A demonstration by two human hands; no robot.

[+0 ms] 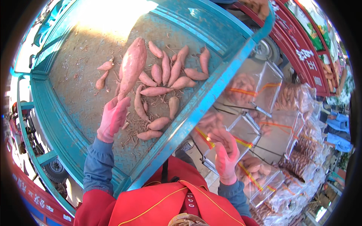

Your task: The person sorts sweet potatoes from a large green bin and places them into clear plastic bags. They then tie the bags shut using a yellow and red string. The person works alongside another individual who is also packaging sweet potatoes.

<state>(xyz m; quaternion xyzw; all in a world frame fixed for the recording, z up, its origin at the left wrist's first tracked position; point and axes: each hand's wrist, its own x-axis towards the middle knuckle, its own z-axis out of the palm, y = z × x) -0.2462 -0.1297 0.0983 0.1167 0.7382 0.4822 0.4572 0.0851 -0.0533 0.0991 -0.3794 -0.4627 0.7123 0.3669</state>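
My left hand, in a pink-stained glove, grips the narrow lower end of a large sweet potato held up over a teal metal truck bed. Several smaller sweet potatoes lie on the bed floor to its right, with thin root scraps around them. Two small pieces lie further left. My right hand, gloved too, is outside the bed above the open clear plastic bags; its fingers are slightly curled and nothing shows in them.
The bed's teal rim runs diagonally between my hands. Open clear bags on metal frames hold sweet potatoes at the right, beside a pile of filled bags. A red truck side bearing writing stands at the upper right. Another person's hand shows at the top.
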